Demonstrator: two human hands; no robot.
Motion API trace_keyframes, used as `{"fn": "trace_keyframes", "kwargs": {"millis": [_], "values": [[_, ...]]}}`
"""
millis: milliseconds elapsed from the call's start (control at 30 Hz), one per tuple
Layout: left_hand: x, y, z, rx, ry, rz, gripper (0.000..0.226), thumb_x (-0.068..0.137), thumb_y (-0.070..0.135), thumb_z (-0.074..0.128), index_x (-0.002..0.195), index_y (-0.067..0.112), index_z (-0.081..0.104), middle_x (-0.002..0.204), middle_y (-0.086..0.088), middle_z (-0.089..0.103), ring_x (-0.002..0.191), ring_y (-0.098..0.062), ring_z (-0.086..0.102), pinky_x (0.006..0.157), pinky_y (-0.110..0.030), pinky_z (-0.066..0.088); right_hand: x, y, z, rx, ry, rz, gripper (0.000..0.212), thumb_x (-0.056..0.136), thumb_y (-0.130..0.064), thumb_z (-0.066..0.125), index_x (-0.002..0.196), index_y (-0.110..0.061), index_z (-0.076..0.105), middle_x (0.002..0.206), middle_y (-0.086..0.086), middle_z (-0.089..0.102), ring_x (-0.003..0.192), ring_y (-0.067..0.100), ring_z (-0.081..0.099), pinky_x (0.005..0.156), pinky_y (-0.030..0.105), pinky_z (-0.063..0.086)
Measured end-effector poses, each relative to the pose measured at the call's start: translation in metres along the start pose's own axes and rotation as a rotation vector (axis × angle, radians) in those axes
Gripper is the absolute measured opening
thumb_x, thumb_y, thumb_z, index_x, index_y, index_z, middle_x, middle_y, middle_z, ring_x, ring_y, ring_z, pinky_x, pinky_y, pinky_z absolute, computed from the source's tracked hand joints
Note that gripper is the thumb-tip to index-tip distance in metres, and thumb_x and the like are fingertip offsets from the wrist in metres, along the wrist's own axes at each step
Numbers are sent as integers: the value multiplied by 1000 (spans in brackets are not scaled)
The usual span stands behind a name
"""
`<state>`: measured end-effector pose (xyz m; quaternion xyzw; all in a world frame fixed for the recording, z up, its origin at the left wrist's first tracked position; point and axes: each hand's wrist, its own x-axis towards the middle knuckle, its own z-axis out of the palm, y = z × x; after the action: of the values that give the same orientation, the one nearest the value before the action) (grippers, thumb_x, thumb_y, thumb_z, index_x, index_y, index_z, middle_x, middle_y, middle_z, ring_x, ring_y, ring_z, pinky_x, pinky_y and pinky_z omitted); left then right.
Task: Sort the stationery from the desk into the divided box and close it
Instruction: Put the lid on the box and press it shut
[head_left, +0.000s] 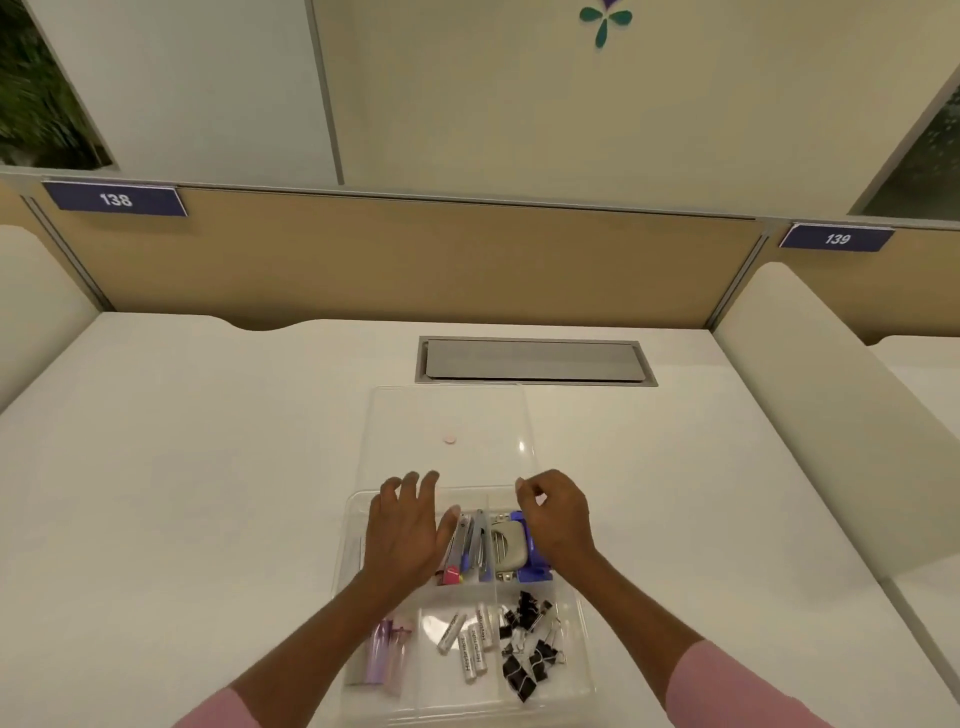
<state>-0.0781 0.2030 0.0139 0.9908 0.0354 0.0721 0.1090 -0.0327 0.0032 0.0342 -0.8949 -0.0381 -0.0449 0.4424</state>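
Here's a white desk (208, 467) with a grey hatch (535, 361) sunk flush in its top. Behind it runs a tan partition (415, 260), with blue plates 138 (115, 199) and 139 (837, 238). Cream dividers (810, 389) flank both sides. Above, there's a pale wall (467, 104) with a teal leaf decal (605, 21), and windows (36, 104) at both edges.

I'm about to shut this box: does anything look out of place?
One small pink round piece lies at the open lid, behind the box, apart from the sorted things. Whether it is loose or a sticker is unclear.
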Motion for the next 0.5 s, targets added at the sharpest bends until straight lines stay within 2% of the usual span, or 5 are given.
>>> {"fn": "trace_keyframes", "kwargs": {"millis": [133,233,333,500], "values": [[48,-23,5,33,-33,-169,57,88,53,39,126,12,52,116,-17,64,105,-39,57,83,-45,51,53,0,13,-67,-36,70,21,90,-25,61,89,-5,69,93,8,68,91,20,61,82,32,49],[74,-38,10,14,-90,-303,58,85,46,55,125,5,50,107,-23,64,98,-43,59,81,-47,52,84,9,25,-201,-156,165,32,86,-29,61,103,-3,68,109,15,67,106,29,60,91,39,50],[94,-46,12,-64,-186,-500,64,85,40,55,133,3,37,114,-24,57,105,-43,54,89,-47,44,104,15,35,-337,-282,290,40,85,-35,57,104,1,56,109,18,60,107,37,56,88,42,50],[121,-57,24,-165,-308,-720,69,85,43,53,135,2,27,129,-24,49,119,-40,45,100,-47,34,121,14,50,-397,-347,424,50,87,-32,56,122,0,40,125,19,51,120,37,43,94,44,41]]}}
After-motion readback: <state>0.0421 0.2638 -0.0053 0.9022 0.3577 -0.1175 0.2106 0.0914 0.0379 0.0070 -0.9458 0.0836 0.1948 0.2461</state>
